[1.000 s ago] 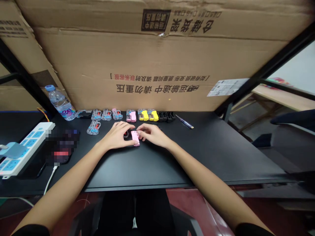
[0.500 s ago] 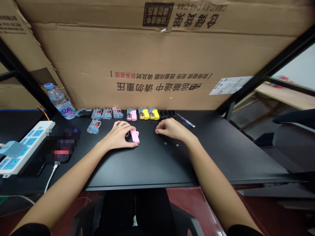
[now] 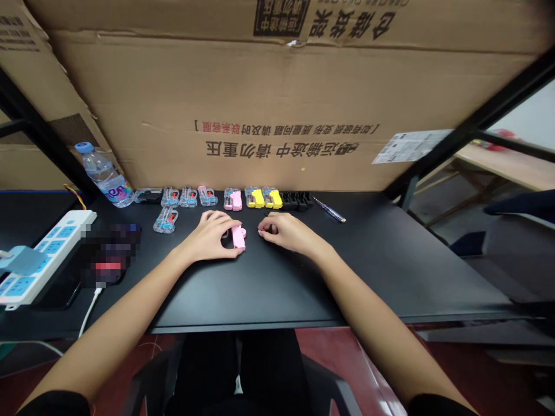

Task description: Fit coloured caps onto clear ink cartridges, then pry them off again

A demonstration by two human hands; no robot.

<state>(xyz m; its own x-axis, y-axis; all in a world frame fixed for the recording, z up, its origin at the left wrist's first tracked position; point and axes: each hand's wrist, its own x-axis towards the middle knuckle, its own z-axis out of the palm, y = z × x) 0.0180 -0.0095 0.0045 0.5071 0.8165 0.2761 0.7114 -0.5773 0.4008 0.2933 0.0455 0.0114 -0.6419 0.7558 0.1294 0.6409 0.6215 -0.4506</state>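
Note:
My left hand (image 3: 211, 237) curls around a small pink plastic piece (image 3: 239, 237) on the table, its thumb at the near end and its fingers at the far end. A small part of something transparent shows between the piece and my palm. To the right, my right hand (image 3: 288, 234) is closed in a pinch just above the table, a short gap from the pink piece. Whatever its fingertips hold is too small or too hidden to name. Behind my hands stand a pink and transparent assembly (image 3: 233, 200) and two yellow and transparent assemblies (image 3: 255, 198).
Several transparent assemblies (image 3: 170, 197) and black parts (image 3: 297, 200) line the table's back edge before a cardboard sheet (image 3: 260, 86). A screwdriver (image 3: 329, 210) lies at back right. On the left are a water bottle (image 3: 106, 176), a power strip (image 3: 47, 251) and a white cable (image 3: 89, 312).
My right hand has moved left, away from the small black parts and closer to the pink piece. My left hand stays around the pink piece. The view has tilted slightly.

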